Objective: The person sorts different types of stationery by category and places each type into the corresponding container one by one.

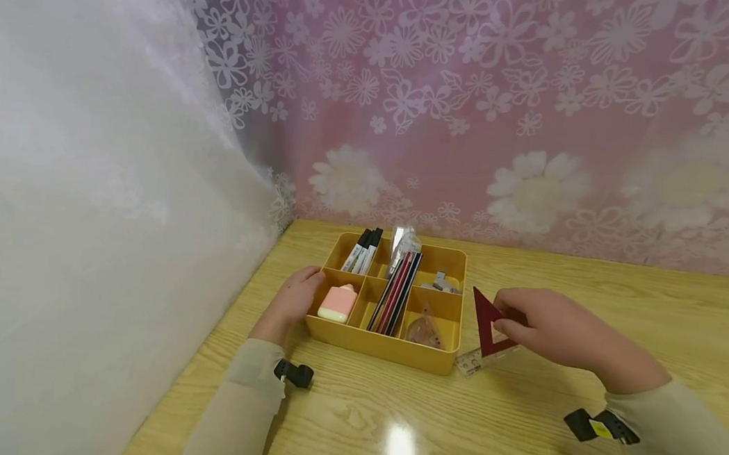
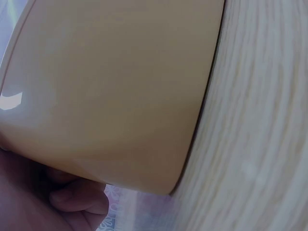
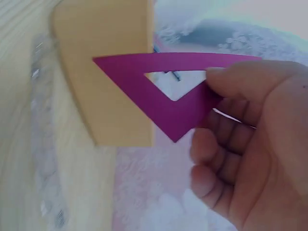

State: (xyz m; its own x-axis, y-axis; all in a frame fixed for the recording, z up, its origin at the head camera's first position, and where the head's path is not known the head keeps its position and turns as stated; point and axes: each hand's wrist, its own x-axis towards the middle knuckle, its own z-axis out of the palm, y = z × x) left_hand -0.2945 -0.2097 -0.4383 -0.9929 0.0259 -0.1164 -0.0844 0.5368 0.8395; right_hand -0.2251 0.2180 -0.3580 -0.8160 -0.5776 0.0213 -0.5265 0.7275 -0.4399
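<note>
My left hand point(image 1: 294, 296) grips the left side of a yellow compartment box point(image 1: 382, 350), its thumb at the rim. In the left wrist view the curled fingers point(image 2: 79, 199) lie against the box wall point(image 2: 120, 91). Just right of the box, my right hand point(image 1: 546, 327) pinches a dark red set square point(image 1: 484, 325) between thumb and fingers. The right wrist view shows this set square point(image 3: 127, 79) held up, with its triangular cut-out visible. Below it on the table lies a clear ruler point(image 1: 469, 364), partly hidden behind the set square in the head view.
Inside the box are black-capped markers point(image 1: 363, 252), a pink and cream bottle point(image 1: 337, 304), several pencils point(image 1: 396, 295), clear plastic items point(image 1: 406, 244), small grey pieces point(image 1: 442, 283) and a transparent triangular item point(image 1: 424, 330). A floral curtain point(image 1: 433, 134) hangs behind the wooden table point(image 1: 353, 415); white sheeting point(image 1: 90, 204) stands left.
</note>
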